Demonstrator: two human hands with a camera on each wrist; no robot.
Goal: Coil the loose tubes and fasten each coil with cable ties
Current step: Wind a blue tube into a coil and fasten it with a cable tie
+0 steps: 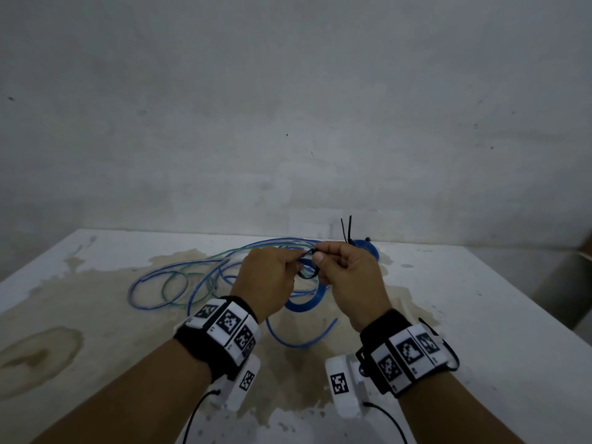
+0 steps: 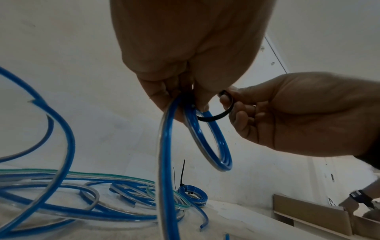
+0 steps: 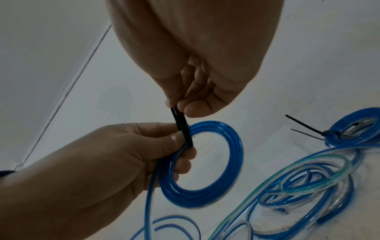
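My left hand [image 1: 290, 262] holds a small coil of blue tube [image 1: 304, 303] above the table, thumb and fingers pinching its turns together [image 3: 180, 152]. A black cable tie [image 1: 309, 274] loops around the coil [image 2: 219, 146] at that spot. My right hand [image 1: 320, 259] pinches the two ends of the tie [image 3: 182, 125] between thumb and fingertips [image 3: 191, 110], just above the left thumb. The tie's loop [image 2: 218, 117] hangs slack. One tail of tube trails down from the coil [image 3: 205, 191] to the table.
A finished blue coil [image 1: 365, 248] with upright black tie tails [image 1: 346, 229] lies at the table's back edge by the wall. Loose blue, green and clear tubes [image 1: 179, 283] sprawl to the left on the stained white table [image 1: 480, 315]. At far right are a cardboard box [image 2: 308, 216] and another person's wrist [image 2: 362, 198].
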